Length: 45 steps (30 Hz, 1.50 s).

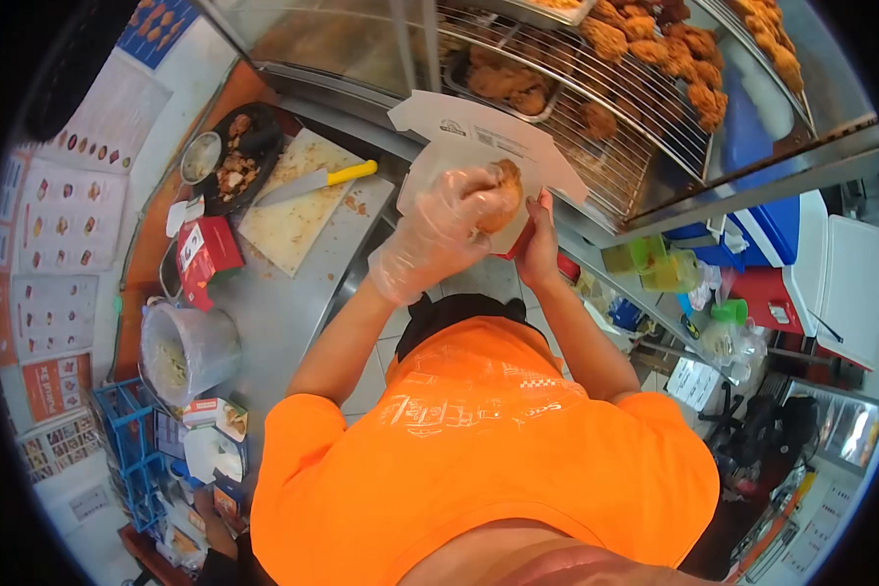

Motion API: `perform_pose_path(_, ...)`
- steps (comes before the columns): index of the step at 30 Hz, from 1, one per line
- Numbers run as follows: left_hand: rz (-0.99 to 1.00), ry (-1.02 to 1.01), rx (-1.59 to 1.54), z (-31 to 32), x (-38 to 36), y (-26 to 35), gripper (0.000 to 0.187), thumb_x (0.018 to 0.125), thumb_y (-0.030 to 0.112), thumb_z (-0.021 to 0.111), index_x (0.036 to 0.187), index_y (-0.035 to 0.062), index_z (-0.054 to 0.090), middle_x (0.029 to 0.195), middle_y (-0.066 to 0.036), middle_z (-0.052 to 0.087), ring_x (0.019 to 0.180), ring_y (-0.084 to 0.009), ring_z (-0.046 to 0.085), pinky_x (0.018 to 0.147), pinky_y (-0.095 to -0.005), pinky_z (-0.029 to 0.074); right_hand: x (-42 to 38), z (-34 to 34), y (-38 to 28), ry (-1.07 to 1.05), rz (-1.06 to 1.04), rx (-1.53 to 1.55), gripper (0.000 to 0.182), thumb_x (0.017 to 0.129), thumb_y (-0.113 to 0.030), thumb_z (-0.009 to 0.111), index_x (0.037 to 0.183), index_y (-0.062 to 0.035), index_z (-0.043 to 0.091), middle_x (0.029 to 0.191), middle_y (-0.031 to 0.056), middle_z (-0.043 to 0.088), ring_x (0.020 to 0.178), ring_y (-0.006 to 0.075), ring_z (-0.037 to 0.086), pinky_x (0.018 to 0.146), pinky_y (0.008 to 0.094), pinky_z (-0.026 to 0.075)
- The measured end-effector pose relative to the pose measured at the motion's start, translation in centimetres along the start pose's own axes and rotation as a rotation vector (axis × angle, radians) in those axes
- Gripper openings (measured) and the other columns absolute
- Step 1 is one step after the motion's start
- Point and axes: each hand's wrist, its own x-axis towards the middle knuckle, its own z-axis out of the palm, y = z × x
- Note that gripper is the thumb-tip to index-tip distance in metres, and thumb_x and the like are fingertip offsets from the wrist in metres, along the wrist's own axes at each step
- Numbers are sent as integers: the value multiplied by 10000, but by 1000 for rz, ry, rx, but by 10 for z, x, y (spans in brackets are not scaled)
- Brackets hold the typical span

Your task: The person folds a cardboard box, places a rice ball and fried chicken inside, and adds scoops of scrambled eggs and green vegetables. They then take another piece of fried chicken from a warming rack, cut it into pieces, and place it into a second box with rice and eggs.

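My left hand (439, 225), in a clear plastic glove, has its fingers closed around a piece of fried chicken (504, 200). It is over an open cardboard takeaway box (493, 125), pale inside and red outside, with its lid raised away from me. My bare right hand (538, 242) grips the box by its right side. The glove covers part of the box's inside. To the left, a knife (313, 184) with a yellow handle lies across a white cutting board (275, 234) scattered with crumbs.
Ahead, a warming cabinet (645, 200) holds fried chicken (645, 44) on wire racks. On the left counter are a black tray (254, 161) with chicken bits, a red box (210, 256) and a bag-lined bucket (190, 347). Another person's hand (215, 527) shows at lower left.
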Motion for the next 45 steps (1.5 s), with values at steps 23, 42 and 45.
perform_pose_path(23,-1035,104,-598,-23,-115,-149,845,892,514,662,1521,53,337,1475,-181,466,1360,-335,438,1110,-404,363,29,13,73,-174,236,170,591,1025,-379,460,1510,-70,323,1451,116,459,1302,253,495,1077,403,421)
perform_pose_path(42,-1109,1441,-1021,-46,-310,-56,717,1004,562,450,1517,78,320,1513,-125,417,1365,-308,448,1145,-476,370,122,249,-93,-692,-720,-985,35,803,-22,709,777,-45,700,745,89,657,692,188,639,641,336,519)
perform_pose_path(45,-1100,1574,-817,-62,-371,-54,730,1008,571,427,1528,73,303,1526,-129,400,1387,-296,420,1160,-464,346,145,292,-150,-123,-1434,-644,351,820,-71,764,1111,-23,573,1074,100,591,1042,231,572,949,369,441)
